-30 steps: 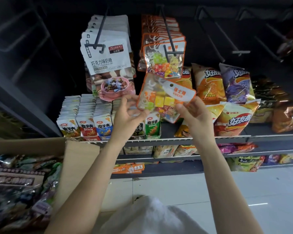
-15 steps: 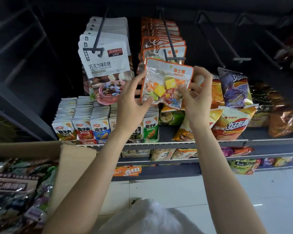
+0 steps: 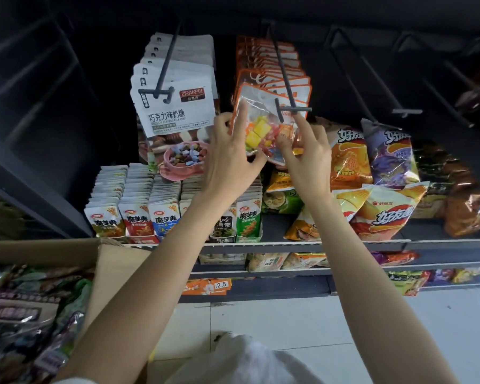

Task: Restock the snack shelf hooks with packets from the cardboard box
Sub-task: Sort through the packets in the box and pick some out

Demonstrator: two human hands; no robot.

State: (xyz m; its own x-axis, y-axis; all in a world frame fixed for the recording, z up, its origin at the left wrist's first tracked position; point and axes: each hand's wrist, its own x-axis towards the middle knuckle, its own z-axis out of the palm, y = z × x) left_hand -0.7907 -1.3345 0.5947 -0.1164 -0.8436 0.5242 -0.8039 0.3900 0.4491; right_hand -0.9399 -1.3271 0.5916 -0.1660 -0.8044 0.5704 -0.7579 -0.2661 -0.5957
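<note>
A clear candy packet (image 3: 261, 128) with an orange top and coloured sweets is held up at the tip of the middle shelf hook (image 3: 286, 79). My left hand (image 3: 230, 156) grips its left edge, fingers behind and thumb below. My right hand (image 3: 305, 156) pinches its right side, index finger raised to the hook's crossbar. Behind it hang several matching orange packets (image 3: 272, 65). The cardboard box (image 3: 114, 270) with more packets sits at lower left.
White chocolate-candy packets (image 3: 175, 106) hang on the left hook (image 3: 164, 76). Bare hooks (image 3: 372, 81) stand to the right. Below, a shelf carries rows of small sachets (image 3: 139, 212) and chip bags (image 3: 383, 162). Its front edge (image 3: 288, 243) is near my forearms.
Both hands lifted the candy packet from below the hook up to its tip, turning it upright. Its top now sits at the hook's crossbar.
</note>
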